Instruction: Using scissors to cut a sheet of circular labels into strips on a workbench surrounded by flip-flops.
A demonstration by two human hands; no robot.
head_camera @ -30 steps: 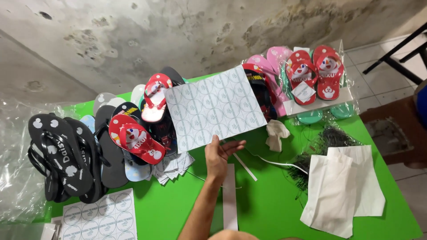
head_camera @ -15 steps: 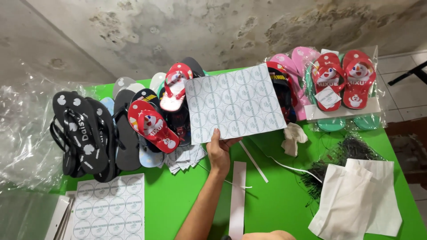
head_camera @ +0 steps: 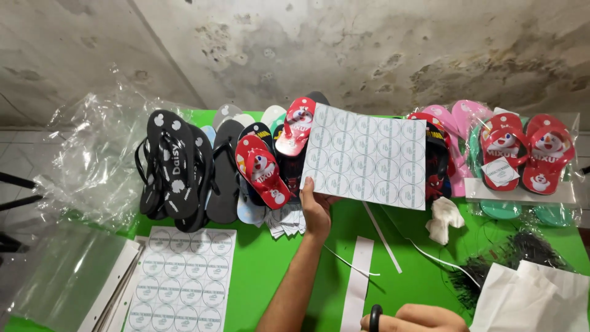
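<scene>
Pinched at its lower left corner by the left hand, a thin white sheet of round stickers hangs over the green tabletop's far edge; light and floppy, it probably wants edge support. Behind stand patterned rubber flip-flops. Black scissors sit in the right hand, fingers closed around the handle.

Two sticker sheets, two hands, one packed pair of red flip-flops, one white paper strip and one crumpled white cloth are countable on the green bench.
</scene>
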